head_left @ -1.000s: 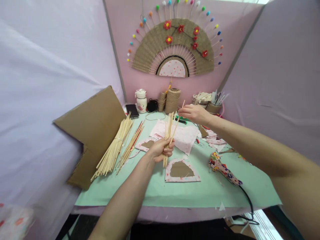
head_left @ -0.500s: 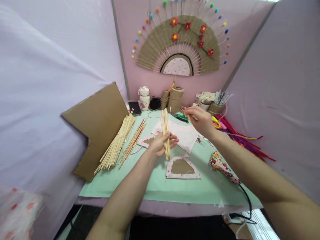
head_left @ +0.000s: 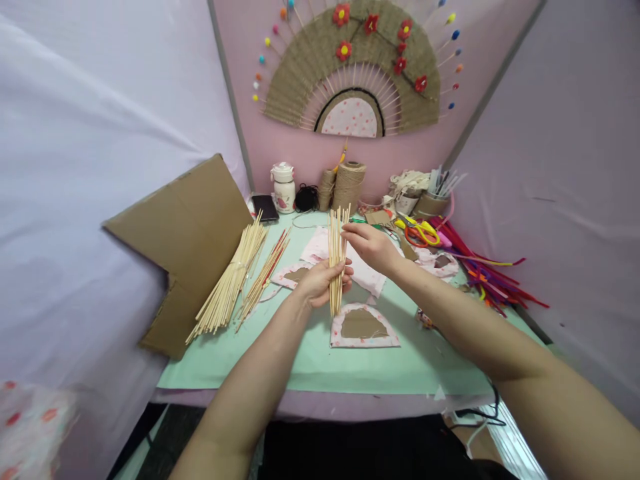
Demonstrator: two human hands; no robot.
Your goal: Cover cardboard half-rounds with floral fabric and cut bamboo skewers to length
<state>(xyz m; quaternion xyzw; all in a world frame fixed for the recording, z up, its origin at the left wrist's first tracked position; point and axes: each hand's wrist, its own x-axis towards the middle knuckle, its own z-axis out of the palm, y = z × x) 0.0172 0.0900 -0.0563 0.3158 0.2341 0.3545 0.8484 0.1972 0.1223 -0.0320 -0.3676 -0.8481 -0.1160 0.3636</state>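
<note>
My left hand (head_left: pixel 316 283) is closed around an upright bunch of thin bamboo sticks (head_left: pixel 338 243), gripping it near its lower part. At the upper right of that bunch, the fingers of my right hand (head_left: pixel 373 247) are pinched together against the sticks; its fingertips are partly hidden. Just below the bunch lies a half-round cardboard piece (head_left: pixel 364 325) edged with pink-spotted fabric. Behind my left hand, a similar piece (head_left: pixel 294 275) is partly covered. Pink-spotted cloth (head_left: pixel 369 275) is spread under my hands.
To the left lie a big tied bundle of sticks (head_left: pixel 227 283), a smaller pile with red ones (head_left: pixel 264 277) and a cardboard sheet (head_left: pixel 185 233). Scissors (head_left: pixel 423 231) and pipe cleaners (head_left: pixel 493 283) are at right. Twine spools (head_left: pixel 349 185) and a bottle (head_left: pixel 283 188) stand behind.
My right hand has come left and down from beside the bunch to touch its upper sticks. The bunch looks fanned a little wider at the top. The view has tilted slightly downward.
</note>
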